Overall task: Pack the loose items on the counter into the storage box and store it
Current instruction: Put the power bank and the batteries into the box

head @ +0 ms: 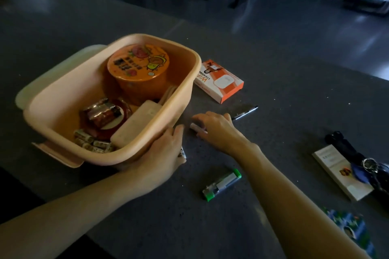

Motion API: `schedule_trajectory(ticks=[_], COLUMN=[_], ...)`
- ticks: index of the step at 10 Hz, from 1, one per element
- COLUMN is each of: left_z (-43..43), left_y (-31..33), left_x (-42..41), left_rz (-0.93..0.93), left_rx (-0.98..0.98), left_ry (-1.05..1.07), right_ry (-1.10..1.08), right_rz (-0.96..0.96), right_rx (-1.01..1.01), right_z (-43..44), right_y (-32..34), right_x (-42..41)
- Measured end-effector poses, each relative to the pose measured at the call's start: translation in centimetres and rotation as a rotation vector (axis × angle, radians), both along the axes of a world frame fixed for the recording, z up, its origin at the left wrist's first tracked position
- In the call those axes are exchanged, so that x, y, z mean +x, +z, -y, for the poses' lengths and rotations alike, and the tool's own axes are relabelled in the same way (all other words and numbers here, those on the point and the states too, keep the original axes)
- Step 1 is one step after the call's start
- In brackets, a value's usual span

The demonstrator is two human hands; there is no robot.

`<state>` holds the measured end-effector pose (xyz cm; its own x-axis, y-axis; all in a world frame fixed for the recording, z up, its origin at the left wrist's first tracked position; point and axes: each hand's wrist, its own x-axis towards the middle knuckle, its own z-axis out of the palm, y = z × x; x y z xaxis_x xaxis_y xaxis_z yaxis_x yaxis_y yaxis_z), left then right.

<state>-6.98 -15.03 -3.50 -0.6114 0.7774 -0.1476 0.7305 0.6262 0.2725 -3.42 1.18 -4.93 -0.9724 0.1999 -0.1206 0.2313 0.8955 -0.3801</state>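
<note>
Peach box (190,82) half packed. Left hand (166,153) flat on its wall; right hand (216,128) pinching white tube (196,128). Lighter (222,184), pen (245,112), carton (221,81) left on worktop (284,101).

We stretch both bare forearms forward. Our left hand (164,153) lies palm-down, fingers loosely bent; our right hand (216,130) arches, fingertips pinching a small white stick (194,127).

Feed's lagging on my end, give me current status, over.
Left hand braced on storage box corner, grip unclear. Right hand pinching white tube on counter. Pen, lighter, orange carton loose; box mouth unobstructed.
</note>
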Motion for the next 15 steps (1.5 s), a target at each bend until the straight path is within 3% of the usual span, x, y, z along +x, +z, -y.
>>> schedule_trajectory(ticks=[1,3,4,5,6,8,10,13,15], left_z=[0.1,0.5,0.7,1.4,2.3,6.5,11.3,14.0,13.8], left_y=[0.0,-0.3,-0.1,1.5,5.9,12.3,13.6,10.8,10.2], left_x=[0.4,0.2,0.6,1.5,1.7,-2.1,-9.6,-15.9,-17.0], left_rz=[-0.119,0.027,-0.016,-0.101,0.079,0.257,0.212,0.36,0.403], left_rx=[-0.113,0.133,0.14,0.279,0.525,0.61,0.411,0.124,0.086], left_ry=[0.001,-0.038,-0.004,-0.032,-0.059,-0.059,-0.048,-0.248,-0.322], right_ry=[0.07,0.107,0.041,-0.01,-0.069,-0.009,0.045,-0.047,-0.132], right_rz=[0.115,0.158,0.123,0.105,0.01,-0.25,-0.158,0.021,0.098], right_rx=[-0.111,-0.192,-0.272,-0.361,-0.369,-0.269,-0.171,-0.061,-0.042], right_z=[-0.3,-0.2,-0.1,-0.5,-0.8,3.7,10.4,16.5,17.8], right_y=[0.3,0.9,1.7,4.0,7.9,14.4,14.3,10.6,10.0], right_x=[0.4,1.5,2.8,4.4,5.3,2.9,-2.3,-7.0,-7.0])
